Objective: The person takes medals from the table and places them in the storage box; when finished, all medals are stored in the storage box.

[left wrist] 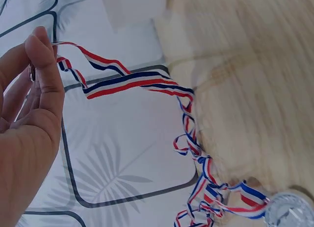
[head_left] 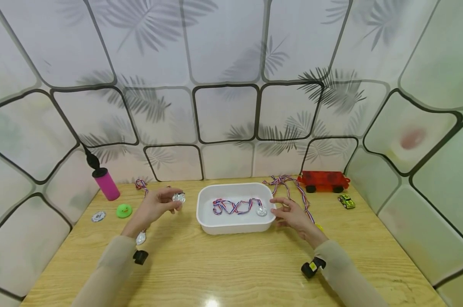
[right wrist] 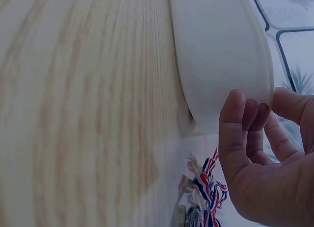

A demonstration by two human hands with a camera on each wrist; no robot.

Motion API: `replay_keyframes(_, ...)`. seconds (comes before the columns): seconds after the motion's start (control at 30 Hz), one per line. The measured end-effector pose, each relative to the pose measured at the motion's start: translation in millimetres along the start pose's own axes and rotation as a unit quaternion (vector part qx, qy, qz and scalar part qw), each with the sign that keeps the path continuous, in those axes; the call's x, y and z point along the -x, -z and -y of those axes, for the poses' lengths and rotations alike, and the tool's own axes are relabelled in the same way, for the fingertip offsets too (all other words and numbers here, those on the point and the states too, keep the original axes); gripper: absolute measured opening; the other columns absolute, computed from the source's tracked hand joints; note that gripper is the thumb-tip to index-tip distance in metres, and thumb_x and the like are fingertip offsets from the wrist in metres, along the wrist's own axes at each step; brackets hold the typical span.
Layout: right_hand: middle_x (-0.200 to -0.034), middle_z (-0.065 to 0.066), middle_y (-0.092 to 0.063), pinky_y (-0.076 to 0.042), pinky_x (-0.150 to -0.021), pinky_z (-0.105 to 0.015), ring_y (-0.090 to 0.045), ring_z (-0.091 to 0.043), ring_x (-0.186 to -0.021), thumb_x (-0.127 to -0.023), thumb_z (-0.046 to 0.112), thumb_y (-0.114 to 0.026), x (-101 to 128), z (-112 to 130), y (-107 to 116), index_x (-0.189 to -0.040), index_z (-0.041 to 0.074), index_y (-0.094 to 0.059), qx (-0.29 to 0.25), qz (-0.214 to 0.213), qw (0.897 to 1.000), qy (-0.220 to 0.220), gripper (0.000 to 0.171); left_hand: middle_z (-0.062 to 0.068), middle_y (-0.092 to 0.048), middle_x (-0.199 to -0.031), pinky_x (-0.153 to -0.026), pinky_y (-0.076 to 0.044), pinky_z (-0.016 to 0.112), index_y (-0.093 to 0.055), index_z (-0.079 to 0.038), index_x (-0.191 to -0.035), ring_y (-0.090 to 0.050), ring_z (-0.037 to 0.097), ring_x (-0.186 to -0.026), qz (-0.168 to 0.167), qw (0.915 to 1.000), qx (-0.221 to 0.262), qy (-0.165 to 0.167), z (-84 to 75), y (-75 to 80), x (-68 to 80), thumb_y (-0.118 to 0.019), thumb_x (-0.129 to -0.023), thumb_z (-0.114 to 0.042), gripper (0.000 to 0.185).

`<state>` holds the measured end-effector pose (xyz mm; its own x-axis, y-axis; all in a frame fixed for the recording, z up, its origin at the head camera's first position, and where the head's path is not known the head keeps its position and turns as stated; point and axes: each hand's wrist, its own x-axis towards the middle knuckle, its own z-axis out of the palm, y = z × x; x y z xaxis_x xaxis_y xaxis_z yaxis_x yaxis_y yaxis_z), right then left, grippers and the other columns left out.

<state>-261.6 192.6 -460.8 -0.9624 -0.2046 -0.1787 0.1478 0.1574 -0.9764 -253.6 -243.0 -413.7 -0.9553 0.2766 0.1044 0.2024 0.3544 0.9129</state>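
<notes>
Your bench (head_left: 216,268), a pale yellow wood-grain surface, runs back to a white curtain (head_left: 231,113) printed with dark rounded outlines and grey fronds. Nearest you, a round silver medal (head_left: 141,238) lies beside your left wrist, and a yellow piece (head_left: 319,227), mostly hidden, shows by your right wrist. Farther in, a white disc with dark printing (head_left: 99,216) and a round green duck-faced toy (head_left: 124,210) sit to the left. Your right hand (head_left: 293,217) has its thumb and fingers closed on the near-right rim of a white rectangular plastic tub (head_left: 235,227); inside lie a silver medal (head_left: 261,211) and its red, white and blue ribbon. Your left hand (head_left: 151,209) pinches another round silver medal (head_left: 179,198) between thumb and fingers, left of the tub and apart from it, a striped ribbon (left wrist: 132,82) trailing from the fingers. Beyond, on the right, are a small yellow-green toy car (head_left: 346,201), more striped ribbons (head_left: 303,196) and a red toy wagon with black wheels (head_left: 323,181); far left stands a magenta cylinder with a black top (head_left: 107,184).
</notes>
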Motion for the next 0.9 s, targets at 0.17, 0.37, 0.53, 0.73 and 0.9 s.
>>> replay_keyframes(0.17,-0.088,-0.005,-0.063,-0.058,-0.067,-0.03,-0.062,-0.012,-0.076,-0.095,0.01,-0.063,-0.1,-0.6,-0.2,-0.139,0.001,-0.048,0.0,-0.001,1.0,0.003,0.047,0.022,-0.07,-0.094,-0.068,-0.057,0.034,-0.059,-0.003,-0.132,-0.069,0.026,-0.079,-0.015,0.9999,0.006,0.001,-11.8,-4.2,-3.0,-0.071,-0.09,-0.015,0.044)
replay_keyframes(0.37,-0.09,-0.006,-0.063,-0.058,-0.069,-0.031,-0.061,-0.013,-0.077,-0.096,0.01,-0.063,-0.5,-0.2,0.5,-0.14,0.002,-0.047,-0.002,0.0,1.0,0.002,0.047,0.019,-0.069,-0.092,-0.061,-0.056,0.03,-0.058,-0.008,-0.134,-0.066,0.022,-0.07,-0.041,0.9987,0.029,-0.004,-23.0,-10.9,-6.2,-0.069,-0.092,-0.014,0.044)
replay_keyframes(0.53,-0.091,-0.007,-0.063,-0.058,-0.068,-0.03,-0.061,-0.013,-0.077,-0.096,0.01,-0.063,-0.1,1.2,1.4,-0.14,0.001,-0.046,-0.002,0.0,1.0,0.002,0.048,0.015,-0.069,-0.091,-0.064,-0.058,0.031,-0.057,-0.003,-0.127,-0.068,0.018,-0.07,-0.077,0.9927,0.09,-0.021,-28.0,-16.4,-11.1,-0.06,-0.097,-0.007,0.03)
replay_keyframes(0.73,-0.089,-0.005,-0.063,-0.059,-0.068,-0.031,-0.062,-0.013,-0.077,-0.095,0.01,-0.064,-1.1,-0.8,0.9,-0.139,0.001,-0.048,-0.007,0.001,1.0,0.0,0.048,0.012,-0.069,-0.097,-0.067,-0.058,0.026,-0.062,0.005,-0.119,-0.067,0.009,-0.072,-0.099,0.99,0.101,-0.002,-26.5,-21.5,-14.1,-0.056,-0.099,-0.008,0.025)
replay_keyframes(0.9,-0.089,-0.005,-0.063,-0.058,-0.069,-0.031,-0.062,-0.013,-0.077,-0.095,0.01,-0.064,-1.0,-1.8,-0.2,-0.138,0.002,-0.048,-0.006,-0.001,1.0,-0.005,0.047,0.006,-0.071,-0.095,-0.07,-0.06,0.033,-0.062,0.0,-0.126,-0.068,0.01,-0.074,-0.094,0.9915,0.09,-0.008,-28.1,-22.0,-14.9,-0.057,-0.099,-0.01,0.029)
